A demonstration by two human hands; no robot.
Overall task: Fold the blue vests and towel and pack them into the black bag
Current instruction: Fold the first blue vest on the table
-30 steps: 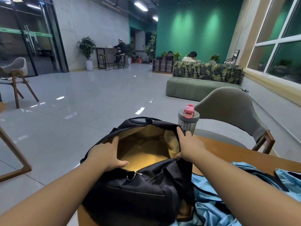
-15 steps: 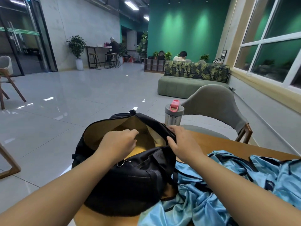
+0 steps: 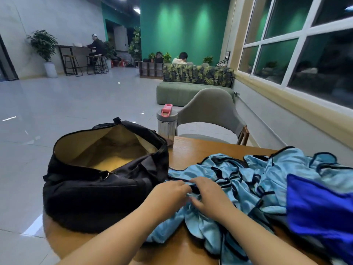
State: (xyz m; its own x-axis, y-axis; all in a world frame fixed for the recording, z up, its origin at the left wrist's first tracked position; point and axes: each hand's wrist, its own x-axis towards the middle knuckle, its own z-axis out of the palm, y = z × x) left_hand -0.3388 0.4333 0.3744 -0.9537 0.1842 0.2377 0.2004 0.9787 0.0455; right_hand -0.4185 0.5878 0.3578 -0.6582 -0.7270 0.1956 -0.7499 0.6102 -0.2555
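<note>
Head view looks down at both hands meeting on the crumpled blue vests (image 3: 248, 180) near the middle of the bench (image 3: 191, 150). The left hand (image 3: 168, 196) has its fingers curled onto the light blue cloth at a black-trimmed edge, and the right hand (image 3: 210, 196) lies just beside it at 3 o'clock, fingers bent down on the same fold; each grip seems to pinch the fabric, though the fingertips blur together where they meet. The vests lie in a loose, unfolded heap that spreads from the hands toward 2 and 3 o'clock and spills toward the near edge of the bench at 6 o'clock.

At 9 to 10 o'clock from the hands sits the black bag (image 3: 99, 192), its mouth gaping wide with the tan lining showing, its side touching the edge of the vest heap. A darker, royal blue cloth (image 3: 321, 211), likely the towel, lies on top of the heap at 3 to 4 o'clock, partly cut off by the frame.

At 12 o'clock, just behind the bag's far end, a grey bottle (image 3: 166, 125) with a pink cap stands upright on the bench. Behind it is a grey chair (image 3: 210, 109) pushed up to the far edge. Farther back are a green sofa (image 3: 181, 92) and a window (image 3: 298, 50) at 1 to 2 o'clock.
</note>
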